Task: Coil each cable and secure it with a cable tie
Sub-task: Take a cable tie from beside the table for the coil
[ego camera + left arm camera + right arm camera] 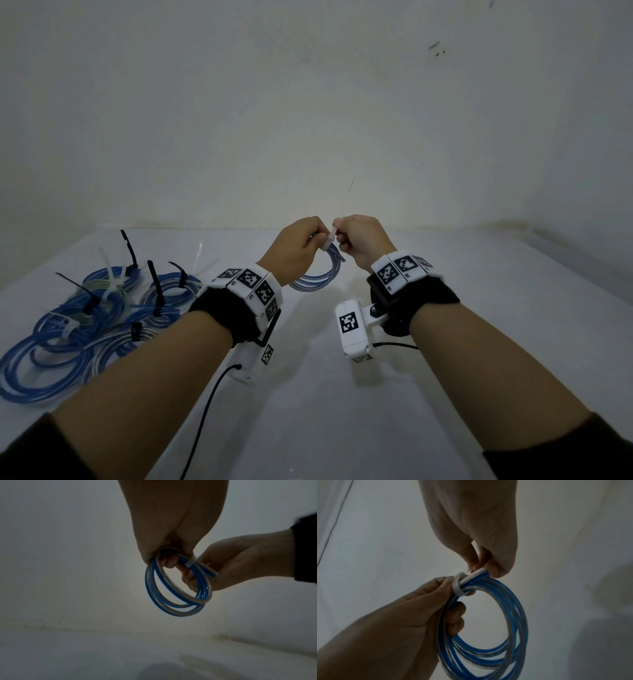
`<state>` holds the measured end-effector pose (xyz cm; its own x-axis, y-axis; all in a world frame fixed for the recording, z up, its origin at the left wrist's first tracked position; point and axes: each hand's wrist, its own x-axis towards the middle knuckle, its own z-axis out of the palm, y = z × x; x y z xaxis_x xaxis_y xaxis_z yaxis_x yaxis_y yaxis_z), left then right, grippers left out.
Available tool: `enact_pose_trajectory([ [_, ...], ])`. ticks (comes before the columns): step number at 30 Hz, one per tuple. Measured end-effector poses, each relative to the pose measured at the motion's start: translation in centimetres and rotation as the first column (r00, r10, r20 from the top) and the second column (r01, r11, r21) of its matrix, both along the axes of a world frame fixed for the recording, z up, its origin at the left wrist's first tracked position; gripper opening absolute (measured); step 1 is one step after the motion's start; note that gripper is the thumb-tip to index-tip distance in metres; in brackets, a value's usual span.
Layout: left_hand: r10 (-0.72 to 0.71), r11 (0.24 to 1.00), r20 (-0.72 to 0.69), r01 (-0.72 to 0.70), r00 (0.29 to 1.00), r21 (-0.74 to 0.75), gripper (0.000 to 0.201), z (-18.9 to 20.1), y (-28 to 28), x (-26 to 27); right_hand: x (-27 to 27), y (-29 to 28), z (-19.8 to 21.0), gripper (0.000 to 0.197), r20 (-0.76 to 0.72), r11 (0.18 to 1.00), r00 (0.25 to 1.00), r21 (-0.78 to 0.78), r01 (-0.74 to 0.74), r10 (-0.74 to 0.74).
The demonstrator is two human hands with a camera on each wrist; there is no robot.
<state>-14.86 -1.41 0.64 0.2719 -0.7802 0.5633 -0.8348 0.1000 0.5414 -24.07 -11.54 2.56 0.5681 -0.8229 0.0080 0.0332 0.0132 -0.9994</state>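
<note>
A coil of blue and clear cable (317, 279) (178, 596) (488, 635) hangs in the air over the white table. My left hand (301, 245) (164, 555) (426, 608) grips the coil at its top, fingers curled through the loops. A white cable tie (329, 238) (190, 562) (459, 586) wraps the bundle beside that grip. My right hand (356, 240) (231, 566) (481, 566) pinches the tie's tail right next to the coil.
Several coiled blue cables (85, 318), bound with black and white ties, lie in a heap on the table's left side. The white table (342, 411) meets a pale wall (308, 120) just behind my hands. Thin black wires trail from both wrist cameras.
</note>
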Motion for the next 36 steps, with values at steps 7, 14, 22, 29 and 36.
enact_pose_trajectory([
  [7, 0.002, 1.0, 0.098, -0.003, 0.995, 0.016, 0.016, 0.7, 0.4, -0.5, 1.3, -0.3, 1.0, 0.028, -0.063, 0.991, 0.993, 0.081, 0.109, -0.104],
  [14, 0.037, 0.999, 0.077, -0.04, 0.996, 0.034, 0.016, 1.1, 1.6, -0.2, 1.7, 0.6, 1.2, 0.028, -0.03, 0.998, 0.998, 0.037, 0.053, -0.052],
  [22, 0.306, 0.945, -0.104, -0.315, 0.946, -0.083, 0.017, 2.7, 5.2, 0.4, 0.8, 5.6, 2.1, 0.017, 0.001, 0.951, 0.999, -0.308, -0.039, 0.041],
  [29, 0.303, 0.904, -0.484, -0.409, 0.821, -0.128, 0.019, 3.3, 9.4, -0.1, 1.0, 11.5, 2.6, 0.021, 0.032, 0.922, 0.974, -0.332, -0.199, 0.222],
  [36, 0.175, 0.96, -0.533, -0.263, 0.828, -0.093, 0.025, 4.0, 15.6, 0.0, 2.0, 15.0, 2.2, 0.016, 0.042, 0.908, 0.949, -0.308, -0.286, 0.313],
])
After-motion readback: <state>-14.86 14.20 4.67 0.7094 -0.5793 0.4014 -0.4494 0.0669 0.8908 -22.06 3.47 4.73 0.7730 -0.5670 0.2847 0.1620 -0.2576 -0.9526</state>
